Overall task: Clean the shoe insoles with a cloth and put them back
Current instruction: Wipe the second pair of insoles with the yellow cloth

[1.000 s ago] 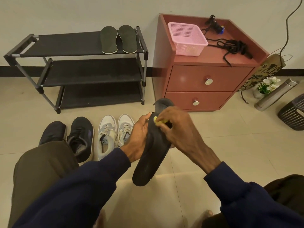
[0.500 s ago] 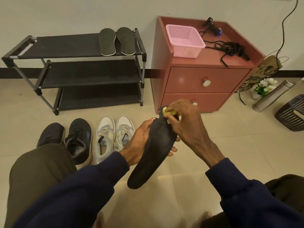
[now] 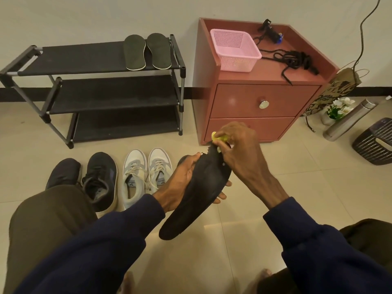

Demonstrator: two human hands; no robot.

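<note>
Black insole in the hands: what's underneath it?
The left hand holds the black insole from below; its fingertips poke out past the right edge. The rest of those fingers is covered. On top, the right hand holds a yellow cloth against it.

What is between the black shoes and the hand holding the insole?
The pair of white sneakers, side by side on the floor; the head view shows it.

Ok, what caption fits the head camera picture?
Left hand holds a black insole; right hand presses a yellow cloth to its tip.
</note>
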